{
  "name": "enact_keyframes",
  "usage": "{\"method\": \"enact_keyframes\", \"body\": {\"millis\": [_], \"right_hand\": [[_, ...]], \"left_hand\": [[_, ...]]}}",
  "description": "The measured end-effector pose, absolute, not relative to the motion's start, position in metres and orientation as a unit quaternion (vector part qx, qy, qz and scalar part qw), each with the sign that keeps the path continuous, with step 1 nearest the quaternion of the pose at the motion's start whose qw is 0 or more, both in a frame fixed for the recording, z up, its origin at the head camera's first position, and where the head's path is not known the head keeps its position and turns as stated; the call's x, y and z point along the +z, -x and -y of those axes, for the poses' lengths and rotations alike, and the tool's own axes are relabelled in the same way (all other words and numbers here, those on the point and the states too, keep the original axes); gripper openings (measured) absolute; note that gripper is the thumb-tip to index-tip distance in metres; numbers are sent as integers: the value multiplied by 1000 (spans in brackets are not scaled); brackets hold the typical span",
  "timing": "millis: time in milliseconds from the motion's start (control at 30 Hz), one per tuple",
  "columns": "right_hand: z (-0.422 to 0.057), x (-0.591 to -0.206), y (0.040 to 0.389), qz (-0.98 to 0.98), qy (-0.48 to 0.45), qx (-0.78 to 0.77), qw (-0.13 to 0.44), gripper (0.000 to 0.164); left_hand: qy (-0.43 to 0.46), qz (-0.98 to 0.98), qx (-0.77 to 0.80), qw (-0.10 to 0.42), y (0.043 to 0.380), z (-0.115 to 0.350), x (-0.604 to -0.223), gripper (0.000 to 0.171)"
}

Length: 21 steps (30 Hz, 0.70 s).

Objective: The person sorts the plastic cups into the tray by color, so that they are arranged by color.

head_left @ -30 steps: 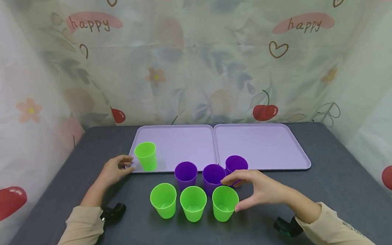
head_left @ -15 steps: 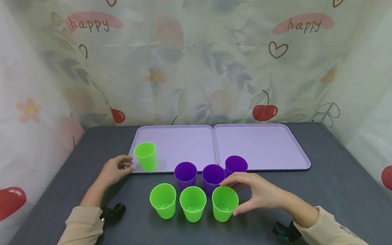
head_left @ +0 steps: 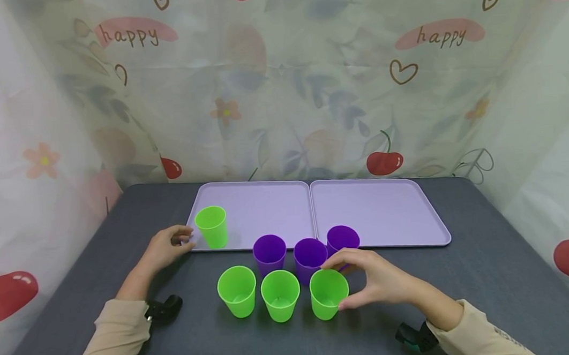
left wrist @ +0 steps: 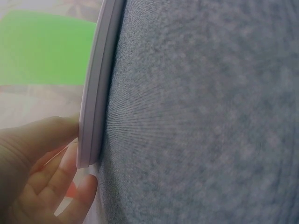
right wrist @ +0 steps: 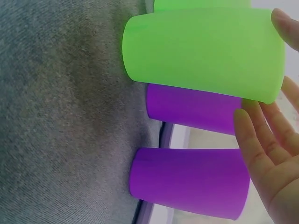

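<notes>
My right hand (head_left: 376, 277) pinches the rim of the rightmost green cup (head_left: 328, 298), thumb on the near side and fingers on the far side. That cup stands upright on the table, last in a front row with two other green cups (head_left: 237, 295) (head_left: 281, 301). Behind the row stand three purple cups (head_left: 269, 256) (head_left: 309, 262) (head_left: 342, 239); the right hand partly hides the rightmost one. My left hand (head_left: 165, 249) touches the near left corner of the left lilac tray (head_left: 262, 205), its fingers loosely bent. Close to that hand, one green cup (head_left: 213, 229) stands on the tray.
A second lilac tray (head_left: 378, 210) adjoins the left one on its right side. Both lie at the back of the dark grey table (head_left: 463, 275). A patterned cloth (head_left: 280, 92) hangs behind and at both sides.
The fingers of my right hand have closed in on the rightmost green cup, which has shifted slightly to the right. My left hand stays at the tray corner.
</notes>
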State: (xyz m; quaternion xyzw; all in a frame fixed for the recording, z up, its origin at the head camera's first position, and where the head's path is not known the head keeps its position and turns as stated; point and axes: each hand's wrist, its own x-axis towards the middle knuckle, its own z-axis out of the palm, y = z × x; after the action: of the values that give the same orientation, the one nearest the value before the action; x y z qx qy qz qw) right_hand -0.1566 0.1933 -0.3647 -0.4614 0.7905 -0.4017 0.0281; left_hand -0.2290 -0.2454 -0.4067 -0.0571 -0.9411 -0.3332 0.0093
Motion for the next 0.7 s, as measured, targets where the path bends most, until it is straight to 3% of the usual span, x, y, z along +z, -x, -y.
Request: {"method": "enact_keyframes", "body": {"millis": [700], "right_hand": [[-202,-344,154,-805,428,-410,37,56]], "left_hand": [[58,940,-335,16,231,247,-410,39]]}}
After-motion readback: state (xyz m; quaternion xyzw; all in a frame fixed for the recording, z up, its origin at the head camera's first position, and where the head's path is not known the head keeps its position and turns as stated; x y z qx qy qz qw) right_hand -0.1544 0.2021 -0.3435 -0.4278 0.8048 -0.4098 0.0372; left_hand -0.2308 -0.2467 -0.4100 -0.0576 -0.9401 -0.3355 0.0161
